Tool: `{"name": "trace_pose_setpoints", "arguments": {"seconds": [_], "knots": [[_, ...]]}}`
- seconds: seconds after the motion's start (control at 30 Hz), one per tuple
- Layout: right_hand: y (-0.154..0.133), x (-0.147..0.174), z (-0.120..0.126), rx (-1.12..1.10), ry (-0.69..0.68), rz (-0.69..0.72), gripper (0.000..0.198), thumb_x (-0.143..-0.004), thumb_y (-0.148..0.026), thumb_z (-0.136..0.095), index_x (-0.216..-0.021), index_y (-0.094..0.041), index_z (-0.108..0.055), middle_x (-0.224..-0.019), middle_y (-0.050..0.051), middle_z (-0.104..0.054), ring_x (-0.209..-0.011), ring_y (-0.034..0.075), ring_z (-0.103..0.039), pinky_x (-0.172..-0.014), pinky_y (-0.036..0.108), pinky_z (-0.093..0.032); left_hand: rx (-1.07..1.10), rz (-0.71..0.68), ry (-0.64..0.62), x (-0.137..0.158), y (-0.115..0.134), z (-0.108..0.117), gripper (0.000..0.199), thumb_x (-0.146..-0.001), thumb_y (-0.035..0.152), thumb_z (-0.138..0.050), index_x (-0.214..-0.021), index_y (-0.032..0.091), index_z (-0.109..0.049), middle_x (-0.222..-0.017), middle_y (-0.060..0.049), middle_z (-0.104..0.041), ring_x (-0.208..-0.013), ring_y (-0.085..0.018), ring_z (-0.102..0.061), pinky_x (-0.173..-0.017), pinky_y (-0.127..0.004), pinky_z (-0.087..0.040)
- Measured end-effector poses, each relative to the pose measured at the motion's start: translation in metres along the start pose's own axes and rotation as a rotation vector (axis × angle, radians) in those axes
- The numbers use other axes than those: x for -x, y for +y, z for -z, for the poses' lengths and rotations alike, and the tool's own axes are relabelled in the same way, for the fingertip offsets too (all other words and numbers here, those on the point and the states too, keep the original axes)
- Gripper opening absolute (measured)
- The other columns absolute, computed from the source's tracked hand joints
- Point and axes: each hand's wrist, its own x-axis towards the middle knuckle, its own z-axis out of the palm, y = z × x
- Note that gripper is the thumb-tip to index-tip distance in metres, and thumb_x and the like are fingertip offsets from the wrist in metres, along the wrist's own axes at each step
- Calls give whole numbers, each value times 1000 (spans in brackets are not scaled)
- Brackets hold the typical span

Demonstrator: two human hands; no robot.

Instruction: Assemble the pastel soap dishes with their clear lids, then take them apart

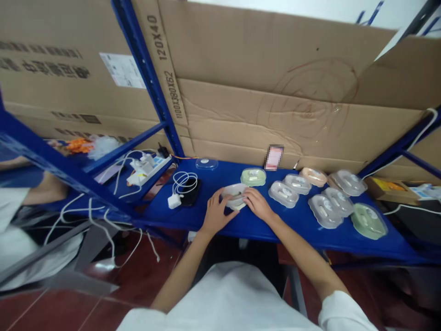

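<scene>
Between my two hands is a small whitish oval plastic case (234, 189) on the blue table, with its inside partly covered by fingers. My left hand (217, 212) grips its left side, thumb along the near edge. On the right side, the curled fingers of my right hand (257, 202) hold the rim. Just behind stands a pale green case (253, 177) with a white piece in it. Close by on the right are two translucent cases, one nearer (283, 194) and one farther (297, 184).
More cases lie to the right, including a peach one (313, 177) and a green one (369, 221). A phone (274, 157) leans against the cardboard (227, 110). At left are a charger (174, 201) with its cable, a power strip (146, 169) and blue shelf posts. Another person's arm (44, 189) shows beyond.
</scene>
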Motion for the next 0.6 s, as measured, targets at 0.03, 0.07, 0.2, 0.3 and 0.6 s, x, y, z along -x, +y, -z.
{"name": "trace_pose_setpoints", "arguments": {"seconds": [0.03, 0.07, 0.2, 0.3, 0.6], "knots": [[-1, 0, 0, -2, 12, 3, 29, -113, -42, -55, -123, -22, -73, -128, 10, -73, -123, 24, -68, -109, 47, -58, 17, 13, 18, -1, -2, 0, 61, -93, 48, -83, -144, 21, -63, -164, -22, -45, -151, -41, -49, -120, -57, -47], [-1, 0, 1, -4, 24, 3, 31, -115, -42, -50, -119, -22, -74, -123, 10, -75, -123, 24, -68, -109, 46, -58, 80, 54, 23, -2, -4, 0, 68, -91, 47, -85, -148, 22, -58, -165, -20, -44, -152, -39, -49, -122, -56, -47], [-1, 0, 1, -20, 82, -29, 27, -115, -40, -50, -116, -24, -72, -115, 8, -77, -114, 24, -70, -101, 44, -59, 216, 188, -23, -3, -11, -6, 96, -87, 47, -88, -165, 28, -36, -173, -18, -33, -156, -37, -47, -124, -55, -48], [-5, -1, 4, -26, 124, -53, 23, -114, -38, -53, -115, -24, -71, -111, 7, -77, -109, 23, -72, -96, 40, -58, 136, 170, -105, -1, -16, -14, 110, -84, 45, -89, -172, 33, -24, -177, -17, -31, -157, -42, -46, -121, -60, -50], [-9, -2, 8, -163, -53, -102, 21, -110, -41, -62, -118, -24, -71, -119, 7, -75, -115, 22, -69, -103, 39, -53, 138, 162, -31, 1, -35, -28, 65, -98, 18, -55, -161, 34, -48, -167, -10, -47, -149, -34, -59, -116, -57, -57]]}}
